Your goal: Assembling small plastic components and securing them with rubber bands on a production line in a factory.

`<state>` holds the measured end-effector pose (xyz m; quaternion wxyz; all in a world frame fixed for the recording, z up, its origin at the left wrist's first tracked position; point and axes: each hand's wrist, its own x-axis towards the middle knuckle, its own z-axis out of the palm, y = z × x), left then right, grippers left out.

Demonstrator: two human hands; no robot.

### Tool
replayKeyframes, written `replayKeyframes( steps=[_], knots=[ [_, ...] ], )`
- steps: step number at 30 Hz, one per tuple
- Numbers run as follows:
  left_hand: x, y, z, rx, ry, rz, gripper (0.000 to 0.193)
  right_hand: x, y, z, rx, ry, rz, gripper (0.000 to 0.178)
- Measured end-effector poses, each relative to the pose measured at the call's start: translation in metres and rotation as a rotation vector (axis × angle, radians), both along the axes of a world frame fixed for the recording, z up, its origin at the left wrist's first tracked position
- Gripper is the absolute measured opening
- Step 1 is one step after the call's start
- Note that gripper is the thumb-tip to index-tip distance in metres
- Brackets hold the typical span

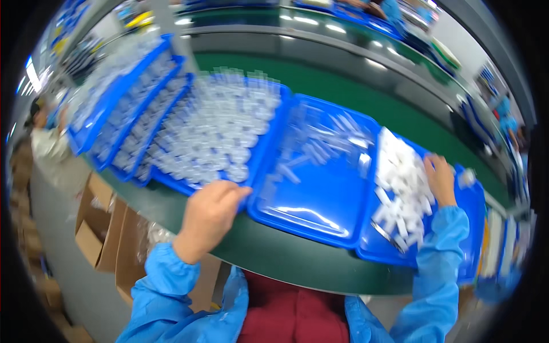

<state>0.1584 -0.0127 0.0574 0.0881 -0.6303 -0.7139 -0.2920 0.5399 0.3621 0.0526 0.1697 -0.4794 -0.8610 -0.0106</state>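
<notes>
By the right fingers (429,162), short white rod-like pieces (401,194).

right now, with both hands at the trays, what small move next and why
Probably have the right hand pinch one of the white pieces: it is already at the right side of that pile, while the left hand is by the near edge of the blue tray that holds clear pieces. Blur hides whether either hand already holds something.
</notes>
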Motion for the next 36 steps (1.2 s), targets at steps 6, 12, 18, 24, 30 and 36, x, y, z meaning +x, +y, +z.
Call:
replayKeyframes(
  steps=[6,12,18,24,30,36],
  knots=[
    [-0.008,0.034,0.011,-0.143,0.219,0.012,0.03,0.009,-0.101,0.046,0.003,0.201,0.034,0.015],
    [-0.008,0.047,0.001,-0.136,0.327,0.077,0.021,0.008,-0.156,0.028,-0.222,0.02,0.043,0.013],
    [0.006,0.028,0.018,-0.125,0.29,0.094,0.018,0.004,-0.16,0.001,-0.015,-0.112,0.131,0.02],
    [0.044,0.012,0.029,0.059,-0.133,-0.041,0.03,0.003,-0.163,-0.009,0.047,-0.134,0.208,0.021],
    [0.1,0.024,-0.001,0.002,-1.462,-0.202,0.028,-0.001,-0.176,0.006,0.046,0.097,0.226,0.021],
    [0.139,0.032,0.0,-0.043,-0.945,-0.397,0.029,-0.028,-0.211,0.011,-0.895,1.036,0.144,0.027]
  ],
)
